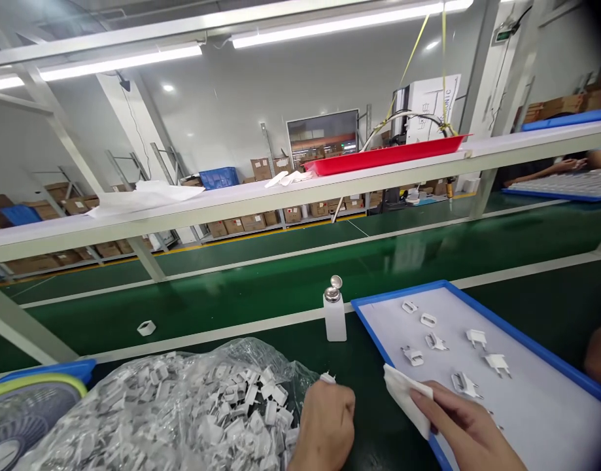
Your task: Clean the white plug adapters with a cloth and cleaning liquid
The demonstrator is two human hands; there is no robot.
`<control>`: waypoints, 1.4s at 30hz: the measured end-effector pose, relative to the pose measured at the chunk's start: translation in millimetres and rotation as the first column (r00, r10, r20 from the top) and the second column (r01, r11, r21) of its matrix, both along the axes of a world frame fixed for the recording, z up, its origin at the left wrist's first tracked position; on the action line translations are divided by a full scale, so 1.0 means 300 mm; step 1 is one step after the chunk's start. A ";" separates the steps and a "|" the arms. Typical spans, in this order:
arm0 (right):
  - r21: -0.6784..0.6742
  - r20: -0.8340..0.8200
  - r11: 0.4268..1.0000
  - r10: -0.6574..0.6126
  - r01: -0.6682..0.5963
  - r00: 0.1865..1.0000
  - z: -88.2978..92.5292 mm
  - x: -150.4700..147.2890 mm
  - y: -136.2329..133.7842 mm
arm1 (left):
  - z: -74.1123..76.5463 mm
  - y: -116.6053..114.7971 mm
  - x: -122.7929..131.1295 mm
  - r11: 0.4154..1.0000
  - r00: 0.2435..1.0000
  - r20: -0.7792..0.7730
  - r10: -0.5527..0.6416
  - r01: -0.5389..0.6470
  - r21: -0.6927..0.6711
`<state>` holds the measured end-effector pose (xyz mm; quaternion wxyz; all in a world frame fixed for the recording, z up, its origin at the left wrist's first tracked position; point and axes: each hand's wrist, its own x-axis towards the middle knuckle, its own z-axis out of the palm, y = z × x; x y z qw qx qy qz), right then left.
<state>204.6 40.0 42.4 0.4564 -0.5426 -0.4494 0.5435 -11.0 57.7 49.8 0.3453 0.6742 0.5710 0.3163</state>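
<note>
Our clear plastic bag (182,409) bulges with small white plastic plug parts (251,396); the blue-rimmed, white-lined tray (535,399) carries a few more, lying apart. At the bag's mouth our left hand (324,425) curls its fingers shut on one white plug piece (327,377). Our right hand (464,428) pinches a folded white wipe (403,392) over the tray's near corner. A white metal-capped pump bottle (335,317) stands between bag and tray.

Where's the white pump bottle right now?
Head view, centre: the white pump bottle stands upright on the green bench, just left of the blue tray's far corner, beyond the bag of white parts.
</note>
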 end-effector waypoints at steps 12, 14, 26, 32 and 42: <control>-0.180 -0.382 0.974 -0.200 0.140 0.902 0.143 -0.063 0.299 | -0.011 0.452 0.071 0.920 0.901 0.224 0.372 -0.389 0.039; -0.189 -0.414 0.972 -0.210 0.142 0.886 0.141 -0.067 0.325 | -0.029 0.469 0.072 0.936 0.922 0.211 0.324 -0.346 0.071; -0.260 -0.588 0.965 -0.192 0.042 0.785 0.129 -0.059 0.353 | 0.086 0.376 0.078 0.916 0.935 -0.299 0.189 -0.058 0.397; -0.259 -0.663 0.965 -0.206 0.038 0.720 0.150 -0.084 0.325 | 0.131 0.349 0.078 0.890 0.811 -0.518 0.272 -0.007 0.456; -0.317 -0.730 0.947 -0.278 0.052 0.624 0.139 -0.105 0.336 | 0.196 0.325 0.090 0.852 0.633 -0.695 0.341 0.105 0.513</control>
